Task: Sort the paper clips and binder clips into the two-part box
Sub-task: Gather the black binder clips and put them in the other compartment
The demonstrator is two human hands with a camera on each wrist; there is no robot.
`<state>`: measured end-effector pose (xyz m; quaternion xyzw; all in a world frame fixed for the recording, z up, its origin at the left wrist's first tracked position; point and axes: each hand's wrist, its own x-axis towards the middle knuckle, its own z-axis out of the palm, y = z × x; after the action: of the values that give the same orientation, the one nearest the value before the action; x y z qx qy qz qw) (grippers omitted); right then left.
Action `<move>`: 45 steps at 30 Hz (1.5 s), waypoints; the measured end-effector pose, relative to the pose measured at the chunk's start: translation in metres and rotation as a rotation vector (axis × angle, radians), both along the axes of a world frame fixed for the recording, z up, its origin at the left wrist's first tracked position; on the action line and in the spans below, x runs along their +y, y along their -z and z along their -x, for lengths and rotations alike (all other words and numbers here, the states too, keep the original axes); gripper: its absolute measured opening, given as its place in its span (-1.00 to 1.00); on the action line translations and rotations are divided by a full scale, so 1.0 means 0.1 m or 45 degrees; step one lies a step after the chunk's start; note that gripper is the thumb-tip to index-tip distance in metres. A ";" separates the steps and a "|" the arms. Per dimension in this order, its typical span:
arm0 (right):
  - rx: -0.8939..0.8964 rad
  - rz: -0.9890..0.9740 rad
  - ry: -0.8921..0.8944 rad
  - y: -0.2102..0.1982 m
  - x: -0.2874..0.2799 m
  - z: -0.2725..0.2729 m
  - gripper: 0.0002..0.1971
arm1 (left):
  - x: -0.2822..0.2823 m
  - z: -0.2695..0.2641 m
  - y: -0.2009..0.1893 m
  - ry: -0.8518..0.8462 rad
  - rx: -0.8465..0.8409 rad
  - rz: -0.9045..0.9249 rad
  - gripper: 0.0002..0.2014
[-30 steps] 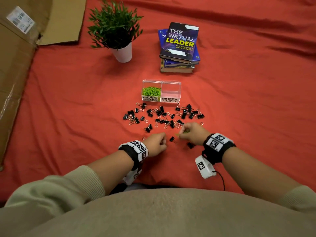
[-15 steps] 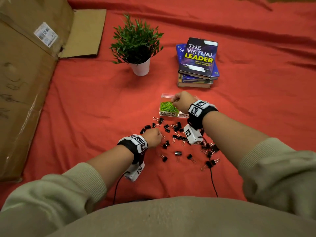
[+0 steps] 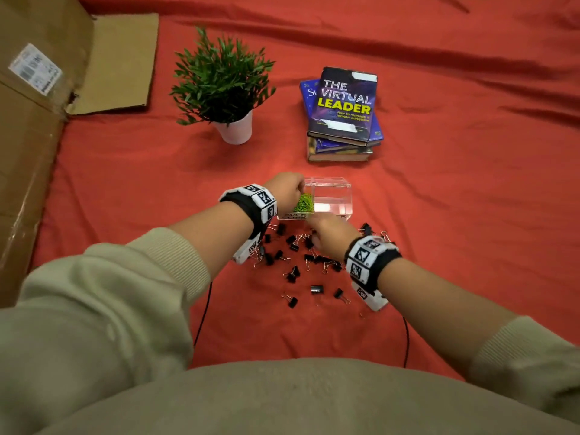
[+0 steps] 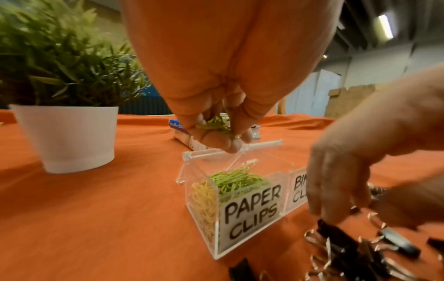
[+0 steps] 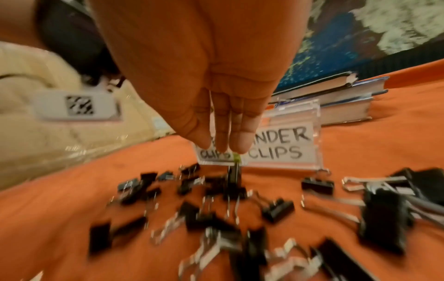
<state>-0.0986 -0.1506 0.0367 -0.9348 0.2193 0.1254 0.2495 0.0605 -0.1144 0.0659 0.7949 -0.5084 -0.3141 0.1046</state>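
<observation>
The paper clips (image 4: 217, 125) I am pinching in my left hand (image 3: 284, 189) are hanging directly above the box's (image 3: 332, 199) left, paper-clip compartment, while my right hand (image 3: 328, 235), fingers straight and pointing down, is reaching into the binder clips (image 3: 292, 271) scattered just in front of the box.
</observation>
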 end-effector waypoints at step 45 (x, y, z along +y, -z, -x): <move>-0.390 -0.364 0.832 -0.10 -0.80 0.26 -0.80 | 0.91 0.40 0.68 -0.071 -0.122 -0.030 -0.66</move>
<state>-0.1251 -0.2308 0.0471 -0.7794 0.4462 -0.0723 0.4338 0.0207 -0.0236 -0.0016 0.8240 -0.4869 -0.2786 0.0794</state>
